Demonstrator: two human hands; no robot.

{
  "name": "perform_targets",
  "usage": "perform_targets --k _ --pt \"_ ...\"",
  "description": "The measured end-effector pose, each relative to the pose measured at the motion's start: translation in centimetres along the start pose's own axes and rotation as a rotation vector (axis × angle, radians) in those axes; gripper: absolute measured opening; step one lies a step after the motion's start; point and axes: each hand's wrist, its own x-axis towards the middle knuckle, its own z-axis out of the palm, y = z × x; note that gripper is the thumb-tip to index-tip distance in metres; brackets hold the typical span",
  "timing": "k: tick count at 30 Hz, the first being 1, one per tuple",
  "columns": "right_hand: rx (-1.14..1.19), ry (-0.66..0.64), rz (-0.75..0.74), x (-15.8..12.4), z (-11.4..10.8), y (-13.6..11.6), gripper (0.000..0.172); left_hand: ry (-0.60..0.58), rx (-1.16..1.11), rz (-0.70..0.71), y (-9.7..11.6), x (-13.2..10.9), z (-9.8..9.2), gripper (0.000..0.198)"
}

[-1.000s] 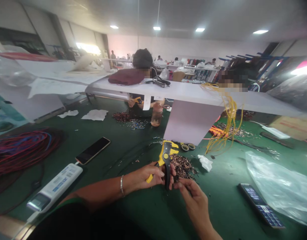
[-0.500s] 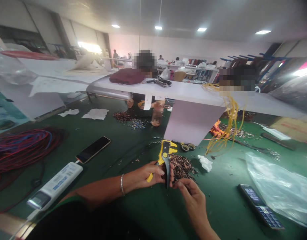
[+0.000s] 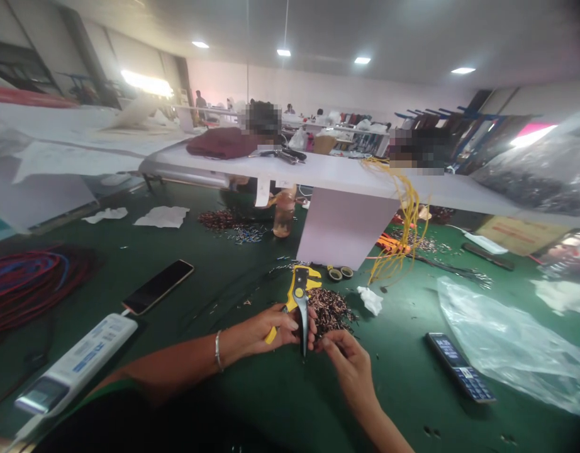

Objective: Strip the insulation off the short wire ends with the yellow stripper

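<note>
My left hand (image 3: 279, 327) is wrapped round a yellow and black wire stripper (image 3: 300, 302), its jaws pointing away from me and its grips hanging down. Just right of the grips, my right hand (image 3: 349, 355) is closed in a pinch, thumb and forefinger together close to the left fingertips. What sits in that pinch is too small to make out. Behind both hands lies a heap of short brown wire pieces (image 3: 334, 309) on the green table (image 3: 271, 409).
A smartphone (image 3: 160, 286) and a white power strip (image 3: 77, 362) lie left, near coiled red and blue wires (image 3: 30, 286). To the right are a keypad phone (image 3: 461, 367), a plastic bag (image 3: 502, 346) and crumpled tissue (image 3: 370, 301). A white shelf (image 3: 332, 173) stands ahead; people sit beyond it.
My view has turned a little to the right, so everything sits further left. The stripper stays in my left hand, and my right hand remains pinched beside it.
</note>
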Motion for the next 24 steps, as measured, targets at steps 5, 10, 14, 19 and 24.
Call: perform_targets --k 5,10,14,19,24 --pt "0.064 -0.039 0.028 0.1 -0.2 0.0 0.031 -0.012 0.032 -0.014 0.1 0.0 0.0 0.036" --pt "0.104 0.001 0.048 0.6 -1.1 -0.5 0.025 -0.050 0.097 -0.013 0.6 -0.1 -0.2 0.040" --pt "0.128 0.117 0.026 0.7 -1.6 -1.6 0.021 -0.112 0.111 -0.040 0.6 -0.1 -0.5 0.044" --pt "-0.017 0.150 -0.076 0.1 -1.4 -3.1 0.013 -0.109 0.100 -0.079 0.5 -0.2 -0.7 0.049" --pt "-0.208 0.163 -0.216 0.2 -1.1 -4.0 0.012 -0.132 0.074 -0.125 0.5 -0.1 -0.8 0.057"
